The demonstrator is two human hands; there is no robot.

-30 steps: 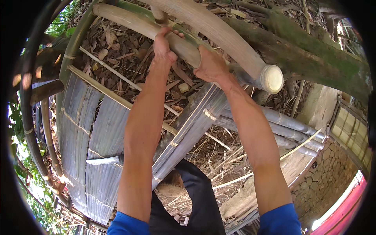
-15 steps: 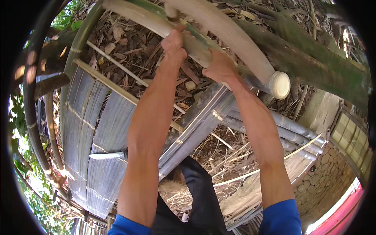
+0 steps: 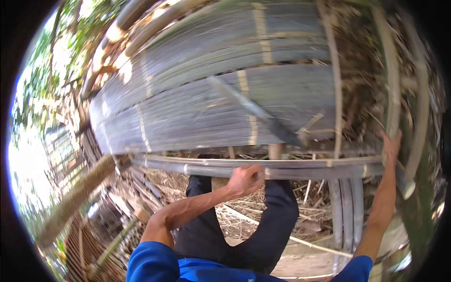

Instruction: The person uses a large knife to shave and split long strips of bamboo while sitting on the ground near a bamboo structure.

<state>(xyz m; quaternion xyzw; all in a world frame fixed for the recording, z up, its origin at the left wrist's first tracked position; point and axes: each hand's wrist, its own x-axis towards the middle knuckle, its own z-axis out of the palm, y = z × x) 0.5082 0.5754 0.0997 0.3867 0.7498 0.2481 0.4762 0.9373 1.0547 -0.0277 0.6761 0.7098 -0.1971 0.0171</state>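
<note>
My left hand (image 3: 246,181) is curled closed in front of the bamboo rail (image 3: 319,172) that crosses above my knees. Nothing shows sticking out of its fingers, though motion blurs them a little. Off to the right, my right hand (image 3: 391,144) has its fingers around the lower part of a pale bamboo pole (image 3: 391,80). A large knife (image 3: 235,97) with a dark handle (image 3: 285,132) lies slantwise on the grey flattened-bamboo panel (image 3: 188,110), its handle toward the rail, beyond my left hand.
A second thick pole (image 3: 419,103) stands right of the held one. Grey bamboo tubes (image 3: 346,211) run below the rail at right. A thin strip (image 3: 334,84) edges the panel. At left a thick post (image 3: 77,199) slants down. Dry straw (image 3: 239,218) covers the ground between my legs.
My view has swung left. My left hand has let go of the pole and come back toward my body, closed, near the rail. The right hand stays at the pole.
</note>
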